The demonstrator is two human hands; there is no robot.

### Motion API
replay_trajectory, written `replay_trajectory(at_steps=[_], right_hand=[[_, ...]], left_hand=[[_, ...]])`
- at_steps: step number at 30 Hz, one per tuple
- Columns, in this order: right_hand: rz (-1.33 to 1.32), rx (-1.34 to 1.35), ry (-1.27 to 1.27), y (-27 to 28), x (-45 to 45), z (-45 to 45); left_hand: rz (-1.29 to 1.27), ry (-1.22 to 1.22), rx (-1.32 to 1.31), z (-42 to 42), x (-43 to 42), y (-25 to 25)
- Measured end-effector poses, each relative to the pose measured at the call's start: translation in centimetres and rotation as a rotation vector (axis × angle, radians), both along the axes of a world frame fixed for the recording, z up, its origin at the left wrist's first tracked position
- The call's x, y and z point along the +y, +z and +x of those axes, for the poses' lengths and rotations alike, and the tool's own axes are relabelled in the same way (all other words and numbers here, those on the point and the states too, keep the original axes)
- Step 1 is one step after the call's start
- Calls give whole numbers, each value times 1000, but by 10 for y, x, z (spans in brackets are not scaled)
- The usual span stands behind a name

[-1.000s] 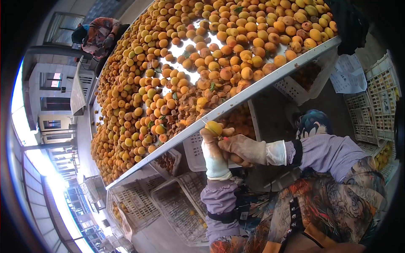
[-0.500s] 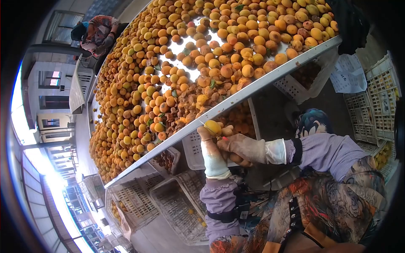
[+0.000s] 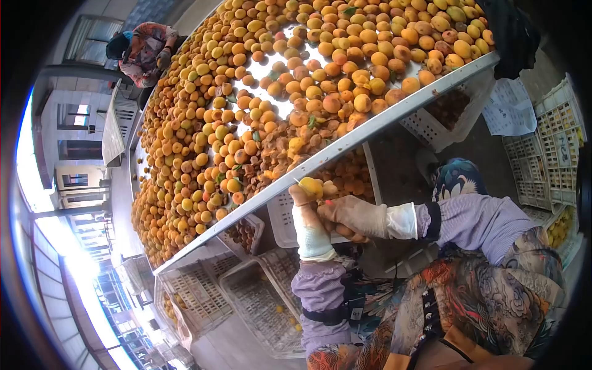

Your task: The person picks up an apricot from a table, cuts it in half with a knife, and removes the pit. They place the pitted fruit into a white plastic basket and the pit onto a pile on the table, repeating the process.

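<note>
My left hand (image 3: 308,206), gloved, has its fingers around a yellow-orange fruit (image 3: 312,187) just below the table's metal edge. Close against it on the right is my right hand (image 3: 354,216), also gloved, its fingers closed on a small tool with a pinkish-red end (image 3: 328,202). A thin pale line, perhaps its blade, shows at the upper left of the fruit. Most of the tool is hidden by the fingers. Past the metal rim (image 3: 394,118), many orange and yellow fruits (image 3: 185,142) cover the table, with flattened brownish pieces (image 3: 287,148) near the edge.
Below the hands stands a white crate (image 3: 282,219) with orange pieces. Other crates (image 3: 259,308) are at the lower left, and stacked ones (image 3: 542,148) at the right. A person (image 3: 145,54) bends over the table's far side. Dark cloth (image 3: 509,37) hangs at the upper right corner.
The fruit in my left hand has turned slightly and its outline looks less round. Both hands stay nearly in place. The other person's gloved hand has shifted a little.
</note>
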State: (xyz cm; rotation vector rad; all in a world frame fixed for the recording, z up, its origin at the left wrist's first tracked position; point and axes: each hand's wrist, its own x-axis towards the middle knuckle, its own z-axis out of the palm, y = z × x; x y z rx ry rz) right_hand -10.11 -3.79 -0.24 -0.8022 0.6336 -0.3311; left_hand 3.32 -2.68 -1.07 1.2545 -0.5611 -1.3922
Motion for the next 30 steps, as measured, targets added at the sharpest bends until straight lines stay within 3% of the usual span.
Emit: replay_trajectory(at_steps=[2, 4, 8, 11, 13, 14, 16, 17, 18, 19, 20, 22, 23, 26, 27, 28, 30], right_hand=[[-96, -8, 17, 0, 0, -1], [186, 0, 40, 3, -1, 0], [378, -104, 56, 2, -2, 0], [182, -19, 79, -9, -3, 5], [-637, -205, -362, -29, 1, 17], [-639, -208, -356, -14, -7, 9], [-17, 110, -283, 31, -28, -18], [-16, 114, -292, 28, -28, -17], [-78, -81, -478, 23, -28, -13], [-142, -279, -661, 17, -29, -8], [-146, -278, -668, 7, -33, -3], [-693, 159, -644, -8, -40, 6], [-451, 215, -572, 13, -35, 5], [-498, 101, -605, -2, -32, 15], [-978, 259, -700, -11, -33, 20], [-973, 258, -700, -19, -31, 23], [-315, -88, -696, 2, -30, 24]], left_hand=[[29, 29, 84, -3, 0, 3], [68, -14, 92, 0, 3, 4], [64, 1, 141, 0, 4, 2], [18, 30, 141, 4, 1, 2], [-179, 162, 8, 18, -3, -13], [-183, 168, 6, 18, -1, -10], [-230, 128, -181, 12, 4, -1], [-247, 129, -262, 5, 5, 1], [-249, 121, -257, -4, 6, 6], [-300, 121, -453, -13, 7, 13], [-352, 120, -651, -19, 7, 16], [-437, 138, -769, -22, 5, 7], [-433, 97, -753, -28, 7, 13], [-580, 129, -917, -32, 1, 4], [-568, 136, -950, -34, 2, 7], [-556, 142, -985, -35, 2, 9], [-528, 160, -945, -36, 2, 7]])
